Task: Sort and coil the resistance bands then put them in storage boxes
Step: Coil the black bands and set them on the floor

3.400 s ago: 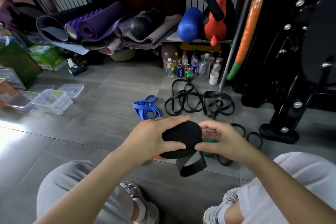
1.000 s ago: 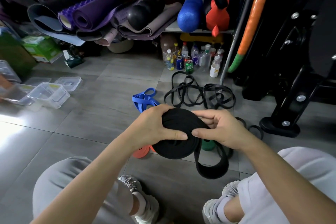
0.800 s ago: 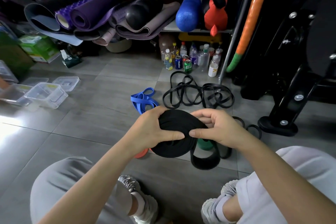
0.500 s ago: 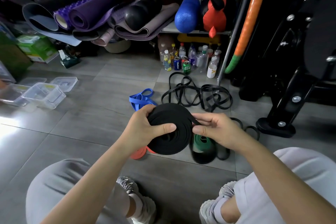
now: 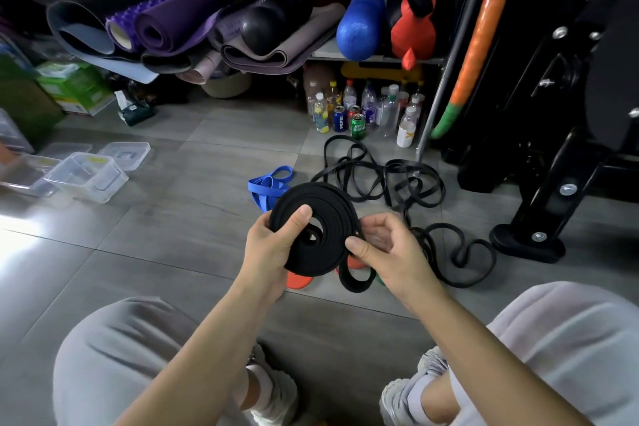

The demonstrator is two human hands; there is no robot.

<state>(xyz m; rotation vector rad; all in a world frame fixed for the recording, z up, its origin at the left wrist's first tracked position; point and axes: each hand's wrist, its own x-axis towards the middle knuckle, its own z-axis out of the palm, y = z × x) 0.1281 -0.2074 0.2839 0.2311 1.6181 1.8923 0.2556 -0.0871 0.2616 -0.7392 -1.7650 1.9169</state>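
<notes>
Dead centre of the frame, you've got the black band [image 5: 323, 218] wound into a flat, matte rubber spiral, held up above the grey floor tiles [image 5: 173, 235]. Your left hand [image 5: 271, 247] grips the coil's left side, thumb flat across the face, fingers curled behind. Your right hand [image 5: 389, 254] pinches the right rim between thumb and fingertips. A short loose tail [image 5: 356, 282] droops in a loop below the coil.

Just beneath your hands, an orange band [image 5: 299, 280] peeks out in a rounded lump on the floor. Just above and left of the coil lies a blue band [image 5: 268, 185], folded flat and glossy. Towards the upper right, thin black bands [image 5: 380, 176] sprawl in tangled loops, and another thin black band [image 5: 460, 252] snakes along the floor at right.

At the left edge, clear plastic storage boxes [image 5: 86, 176] sit clustered, rectangular and see-through, well apart from the coil.
</notes>
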